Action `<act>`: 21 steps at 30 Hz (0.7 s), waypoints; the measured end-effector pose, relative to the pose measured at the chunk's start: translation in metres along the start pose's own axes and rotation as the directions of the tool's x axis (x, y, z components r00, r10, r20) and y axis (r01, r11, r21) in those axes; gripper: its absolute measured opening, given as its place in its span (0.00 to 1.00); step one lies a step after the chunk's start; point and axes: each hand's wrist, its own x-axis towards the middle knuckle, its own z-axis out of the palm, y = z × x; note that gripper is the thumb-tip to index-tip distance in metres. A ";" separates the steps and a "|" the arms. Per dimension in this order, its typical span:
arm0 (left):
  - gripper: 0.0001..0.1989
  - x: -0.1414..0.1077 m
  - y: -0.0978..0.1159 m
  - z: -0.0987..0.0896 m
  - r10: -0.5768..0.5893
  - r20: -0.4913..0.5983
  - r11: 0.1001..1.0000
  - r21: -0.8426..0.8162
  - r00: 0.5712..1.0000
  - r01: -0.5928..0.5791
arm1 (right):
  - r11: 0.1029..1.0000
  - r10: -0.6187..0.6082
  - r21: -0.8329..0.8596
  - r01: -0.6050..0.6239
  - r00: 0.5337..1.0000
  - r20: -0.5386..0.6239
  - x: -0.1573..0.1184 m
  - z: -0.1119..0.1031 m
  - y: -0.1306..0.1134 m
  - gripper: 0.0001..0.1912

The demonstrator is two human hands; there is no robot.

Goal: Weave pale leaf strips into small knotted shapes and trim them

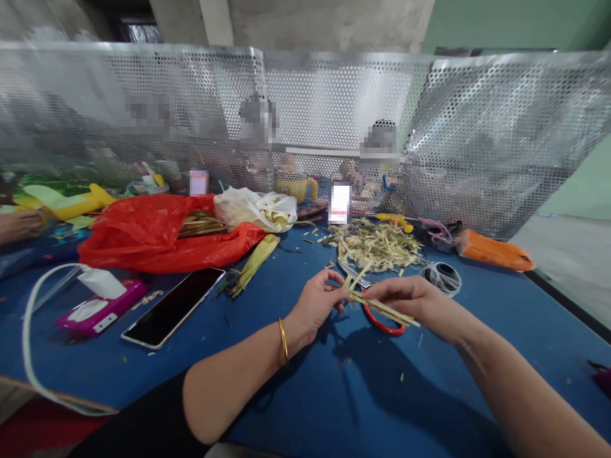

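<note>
Thin pale green plant strips (382, 306) stretch between my two hands over the blue table (305, 394). My left hand (324, 299), with a gold bangle at the wrist, pinches their left end, where some strips cross and point upward. My right hand (415, 300) has its fingers closed on the strips farther right. Under the strips lie scissors with red handles (389, 329), partly hidden by them and my right hand. Just beyond is a heap of shredded plant pieces (377, 245).
At the left are a black phone (174, 308), a purple power strip (102, 308) with a white cable, and a red plastic bag (138, 232). A wire coil (443, 278) and orange packet (494, 250) lie right. Behind a perforated metal screen (334, 95) sit people.
</note>
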 end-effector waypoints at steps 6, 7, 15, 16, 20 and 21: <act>0.12 0.003 -0.004 -0.001 -0.013 0.007 1.000 -0.022 1.000 0.013 | 0.956 -0.291 -0.065 0.286 0.900 -0.324 0.007 0.025 -0.002 0.11; 0.12 0.003 -0.005 -0.001 -0.014 0.008 1.000 -0.026 1.000 0.014 | 0.953 -0.286 -0.012 0.304 0.882 -0.375 0.008 0.027 0.000 0.11; 0.10 0.003 -0.002 -0.001 -0.136 0.047 0.988 -0.072 0.990 0.139 | 0.991 -0.068 0.103 0.084 0.987 -0.145 0.010 0.015 0.010 0.19; 0.10 0.003 -0.002 -0.001 -0.156 0.059 0.983 -0.086 0.986 0.160 | 0.998 -0.056 0.004 0.057 0.991 -0.123 0.010 0.013 0.009 0.20; 0.11 0.004 -0.003 -0.002 -0.190 0.112 0.973 -0.114 0.975 0.202 | 0.930 -0.143 -0.353 0.105 0.986 -0.083 0.011 0.010 0.009 0.20; 0.11 0.004 -0.003 -0.002 -0.191 0.118 0.972 -0.116 0.974 0.205 | 0.907 -0.165 -0.401 0.124 0.984 -0.068 0.011 0.010 0.009 0.20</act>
